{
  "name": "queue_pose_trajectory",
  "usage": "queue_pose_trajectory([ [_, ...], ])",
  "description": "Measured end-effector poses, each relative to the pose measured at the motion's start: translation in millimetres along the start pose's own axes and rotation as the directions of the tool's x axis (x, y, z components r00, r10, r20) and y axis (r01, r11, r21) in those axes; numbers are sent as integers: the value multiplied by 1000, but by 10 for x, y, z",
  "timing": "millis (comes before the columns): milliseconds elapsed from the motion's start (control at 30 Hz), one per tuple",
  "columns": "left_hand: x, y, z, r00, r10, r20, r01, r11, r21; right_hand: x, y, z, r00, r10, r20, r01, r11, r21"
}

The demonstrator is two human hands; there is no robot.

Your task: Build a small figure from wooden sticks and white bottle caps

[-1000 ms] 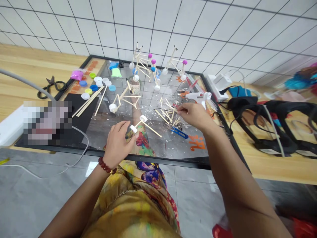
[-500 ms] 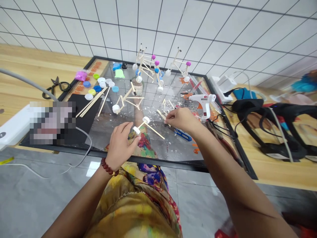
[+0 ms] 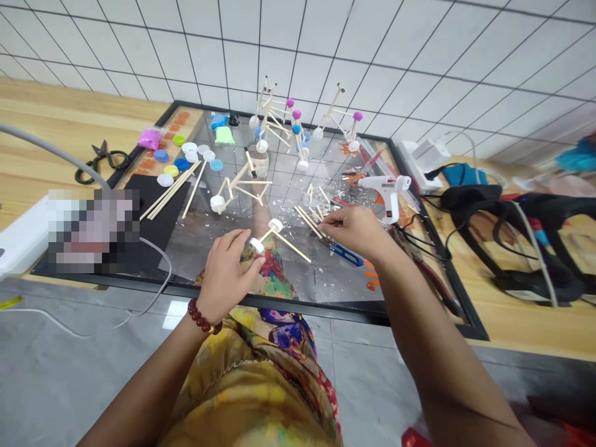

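Observation:
My left hand (image 3: 227,273) grips a small model of wooden sticks (image 3: 288,246) at one of its white bottle caps (image 3: 256,246). A second cap (image 3: 275,225) sits on the same stick frame, and a long stick points to the lower right. My right hand (image 3: 354,231) is pinched at the fingertips, right by a loose heap of thin wooden sticks (image 3: 307,220) on the glass tabletop (image 3: 298,279). I cannot tell whether those fingers hold a stick. A red bead bracelet (image 3: 201,316) circles my left wrist.
A white hot glue gun (image 3: 386,195) lies beyond my right hand, and a blue-handled cutter (image 3: 345,253) lies below it. Several finished stick models stand at the back. Bottle caps, a bundle of sticks (image 3: 172,189), a black sheet (image 3: 158,211) and scissors (image 3: 102,162) lie to the left.
My right hand has moved in to the loose sticks, shifting left and then slightly back right. My left hand and its model stay nearly still. The whole view has tilted slightly.

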State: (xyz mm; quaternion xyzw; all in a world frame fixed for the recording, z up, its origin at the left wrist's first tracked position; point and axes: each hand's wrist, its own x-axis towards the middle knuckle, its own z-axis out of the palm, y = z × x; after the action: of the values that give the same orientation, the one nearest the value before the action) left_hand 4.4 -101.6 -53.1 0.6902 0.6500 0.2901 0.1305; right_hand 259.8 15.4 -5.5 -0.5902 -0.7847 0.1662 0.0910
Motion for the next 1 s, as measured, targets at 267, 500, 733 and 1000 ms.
queue_pose_trajectory([
  [267,1,-9,12,1000,10,-23,-10,1000,3,30,-74,115,997,61,39,-58,996,-71],
  [500,1,0,2,1000,9,-21,-9,1000,-6,11,-16,87,994,96,54,-93,994,-58],
  [733,-1,-10,2,1000,8,-22,-8,1000,-4,-270,228,-23,988,153,36,-152,988,-38],
  [1000,-4,-17,-11,1000,5,12,-5,1000,-1,-490,400,-150,987,144,75,-139,988,-67],
])
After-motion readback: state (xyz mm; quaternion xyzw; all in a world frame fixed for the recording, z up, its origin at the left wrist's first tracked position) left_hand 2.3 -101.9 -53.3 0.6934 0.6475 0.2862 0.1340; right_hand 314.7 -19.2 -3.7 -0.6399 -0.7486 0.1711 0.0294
